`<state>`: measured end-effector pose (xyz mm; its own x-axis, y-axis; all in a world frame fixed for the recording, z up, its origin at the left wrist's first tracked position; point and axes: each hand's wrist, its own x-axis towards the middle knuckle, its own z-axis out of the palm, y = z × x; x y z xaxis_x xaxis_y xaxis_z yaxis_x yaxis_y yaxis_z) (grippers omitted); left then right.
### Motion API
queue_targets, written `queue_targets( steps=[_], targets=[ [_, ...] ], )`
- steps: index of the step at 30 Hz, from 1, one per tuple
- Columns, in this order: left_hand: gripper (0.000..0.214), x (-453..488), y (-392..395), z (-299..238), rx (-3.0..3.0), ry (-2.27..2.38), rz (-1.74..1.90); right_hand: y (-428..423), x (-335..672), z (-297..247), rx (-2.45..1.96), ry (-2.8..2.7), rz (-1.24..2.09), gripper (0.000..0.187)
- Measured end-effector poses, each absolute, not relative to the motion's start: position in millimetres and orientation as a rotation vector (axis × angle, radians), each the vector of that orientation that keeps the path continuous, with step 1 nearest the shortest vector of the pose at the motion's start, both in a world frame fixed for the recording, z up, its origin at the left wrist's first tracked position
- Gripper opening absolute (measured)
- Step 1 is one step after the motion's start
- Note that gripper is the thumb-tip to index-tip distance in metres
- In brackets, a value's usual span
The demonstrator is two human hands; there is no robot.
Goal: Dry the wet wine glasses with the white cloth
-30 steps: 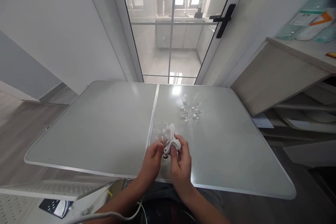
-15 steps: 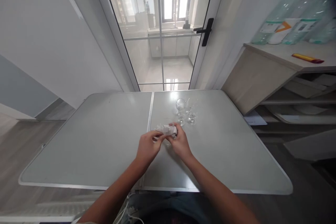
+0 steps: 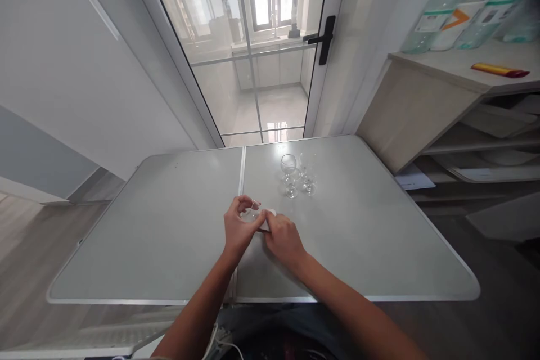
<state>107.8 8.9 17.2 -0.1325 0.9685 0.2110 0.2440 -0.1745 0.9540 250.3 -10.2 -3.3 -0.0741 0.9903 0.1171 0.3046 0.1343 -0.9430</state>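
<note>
Over the table (image 3: pixel 177 236), my left hand (image 3: pixel 237 230) curls around the bowl of a small clear glass (image 3: pixel 250 215), its rim facing left and away from me. Close against it, my right hand (image 3: pixel 286 238) is closed on a white cloth or tissue (image 3: pixel 270 214) at the other end of the glass. Fingers hide most of that end, so its shape does not show. Beyond my hands, several clear stemmed glasses stand grouped on the table, among them a round-bowled one (image 3: pixel 288 164) and a smaller one (image 3: pixel 291 185).
A metal seam (image 3: pixel 242 171) crosses the table. Behind it is a glass door (image 3: pixel 257 101) with a black handle (image 3: pixel 325 39). At right, a wooden shelf unit (image 3: pixel 439 90) carries green-tinted bottles (image 3: pixel 476 25) and a yellow-and-red packet (image 3: pixel 500 70).
My left hand has opened wider around the bowl of the glass, and my right hand has turned knuckles-up, covering more of the white cloth. The view has shifted slightly.
</note>
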Motion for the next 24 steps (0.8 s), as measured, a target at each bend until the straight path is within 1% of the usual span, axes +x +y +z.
queue_targets(
  steps=[1,2,4,5,6,7,8,11,13,15,16,18,20,22,24],
  targets=[
    [0.043,105,10,16,1.397,1.300,1.329,-11,252,-3,-1.260,-1.549,1.094,0.018],
    [0.044,102,11,15,1.325,1.180,1.297,-10,255,-3,-1.165,-1.538,1.285,0.022],
    [0.050,97,14,12,1.177,0.983,1.269,-6,261,-6,-0.910,-1.413,1.739,0.036],
    [0.052,94,14,12,1.129,0.933,1.277,-3,265,-8,-0.805,-1.319,1.898,0.042],
    [0.053,93,14,12,1.105,0.918,1.296,0,268,-10,-0.759,-1.234,1.968,0.046],
    [0.054,92,13,12,1.096,0.934,1.328,3,271,-12,-0.790,-1.166,1.935,0.047],
    [0.054,92,12,12,1.094,0.971,1.367,5,274,-13,-0.876,-1.117,1.814,0.045],
    [0.052,94,5,13,1.084,1.129,1.513,3,276,-10,-1.164,-1.034,1.250,0.036],
    [0.052,97,1,13,1.114,1.212,1.567,-8,271,-3,-1.219,-1.090,1.062,0.032],
    [0.051,100,-2,14,1.173,1.233,1.561,-24,260,6,-1.156,-1.295,1.083,0.035],
    [0.050,102,-3,15,1.194,1.230,1.557,-32,254,9,-1.103,-1.423,1.072,0.040],
    [0.047,105,-2,16,1.200,1.234,1.553,-48,242,12,-1.051,-1.649,0.945,0.056],
    [0.044,106,0,16,1.171,1.245,1.550,-56,236,10,-1.053,-1.794,0.826,0.065],
    [0.045,105,2,14,1.169,1.199,1.534,-54,236,7,-1.109,-1.832,0.803,0.063],
    [0.047,104,3,11,1.209,1.104,1.521,-45,243,3,-1.132,-1.794,0.959,0.051]
  ],
)
